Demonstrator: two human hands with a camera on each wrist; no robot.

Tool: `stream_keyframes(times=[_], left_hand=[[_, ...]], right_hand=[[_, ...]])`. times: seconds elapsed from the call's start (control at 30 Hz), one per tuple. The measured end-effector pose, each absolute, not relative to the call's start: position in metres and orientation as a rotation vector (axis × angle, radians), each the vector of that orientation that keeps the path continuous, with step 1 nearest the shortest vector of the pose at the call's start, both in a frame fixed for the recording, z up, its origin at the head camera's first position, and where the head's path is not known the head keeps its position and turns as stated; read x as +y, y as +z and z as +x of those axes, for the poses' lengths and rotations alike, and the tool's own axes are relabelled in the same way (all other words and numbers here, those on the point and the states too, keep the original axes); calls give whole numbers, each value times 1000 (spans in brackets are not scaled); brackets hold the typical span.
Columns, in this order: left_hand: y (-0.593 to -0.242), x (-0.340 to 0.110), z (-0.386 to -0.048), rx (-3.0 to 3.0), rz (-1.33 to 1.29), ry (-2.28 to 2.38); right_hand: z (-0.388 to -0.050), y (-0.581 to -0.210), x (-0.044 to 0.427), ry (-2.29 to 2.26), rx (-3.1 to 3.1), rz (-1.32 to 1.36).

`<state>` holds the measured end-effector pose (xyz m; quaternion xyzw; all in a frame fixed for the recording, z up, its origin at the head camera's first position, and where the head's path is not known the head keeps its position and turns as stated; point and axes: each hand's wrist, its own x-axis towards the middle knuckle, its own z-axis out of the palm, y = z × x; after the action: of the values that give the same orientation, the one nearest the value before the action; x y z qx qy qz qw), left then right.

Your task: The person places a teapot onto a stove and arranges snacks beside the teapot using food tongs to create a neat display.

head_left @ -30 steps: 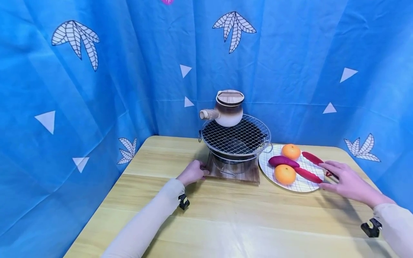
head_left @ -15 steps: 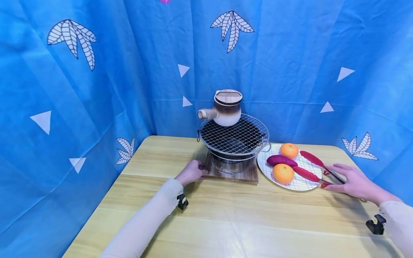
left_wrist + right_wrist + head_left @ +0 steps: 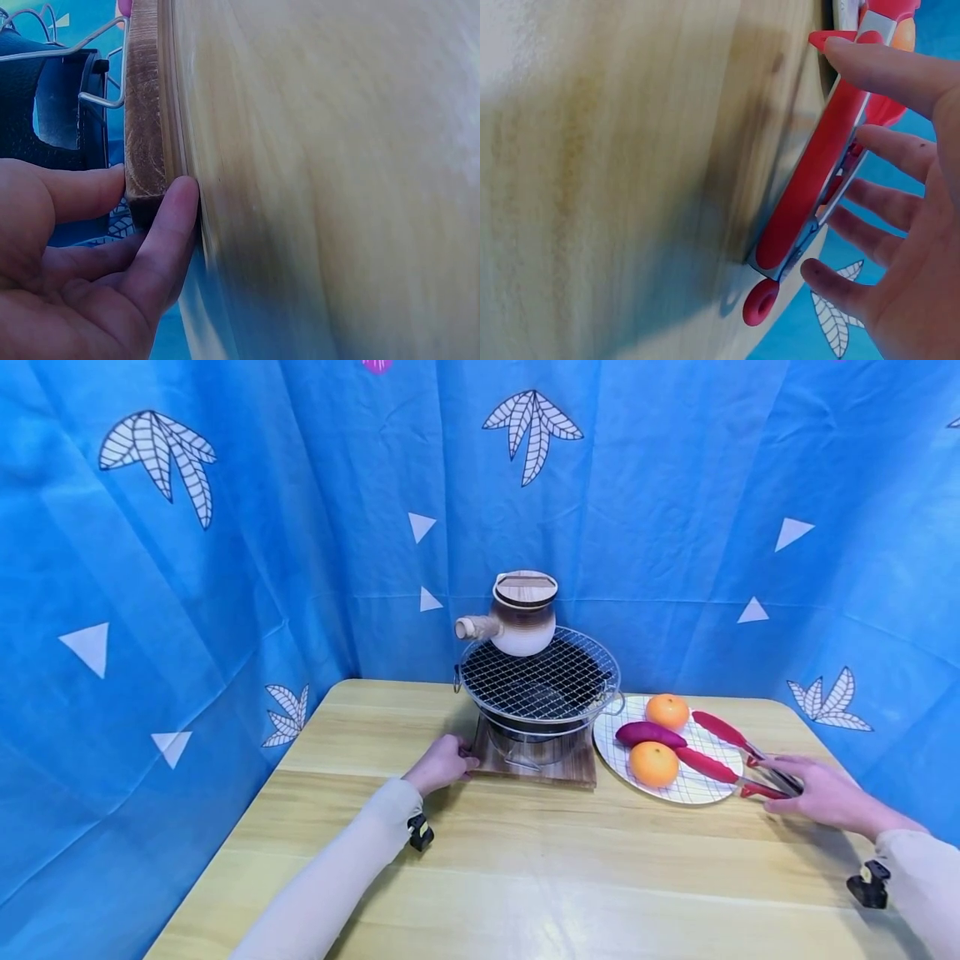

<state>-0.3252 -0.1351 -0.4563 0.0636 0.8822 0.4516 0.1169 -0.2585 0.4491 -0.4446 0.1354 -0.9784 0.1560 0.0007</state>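
In the head view my left hand (image 3: 441, 764) is at the near left corner of a dark wooden board (image 3: 558, 771) under a small black stove. The left wrist view shows its thumb and forefinger (image 3: 169, 232) pinching that corner. On the right, my right hand (image 3: 828, 793) straddles the handles of red-tipped tongs (image 3: 708, 766). Seen from the right wrist, its thumb (image 3: 885, 71) lies by the red handle (image 3: 810, 172) and the other fingers spread along the far side, not wrapped around it. The tongs' heads rest on a round plate (image 3: 701, 789).
A wire grill net (image 3: 525, 689) covers the stove and carries a side-handled clay teapot (image 3: 525, 622) with a wooden lid. Two mandarins (image 3: 654, 764) and a purple sweet potato (image 3: 648, 733) lie on the plate. Blue curtains (image 3: 360, 527) border the table (image 3: 450, 860).
My right hand has slid back toward me along the tongs, off their red heads and onto the handles. The tongs stay in place on the plate. My left hand keeps to the board's corner.
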Motion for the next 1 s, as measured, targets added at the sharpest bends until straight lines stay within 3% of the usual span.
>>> stream_keyframes(times=[1.0], left_hand=[[-455, -135, -324, 2612, 207, 1276]], right_hand=[[-260, -452, 456, 485, -3041, 393]])
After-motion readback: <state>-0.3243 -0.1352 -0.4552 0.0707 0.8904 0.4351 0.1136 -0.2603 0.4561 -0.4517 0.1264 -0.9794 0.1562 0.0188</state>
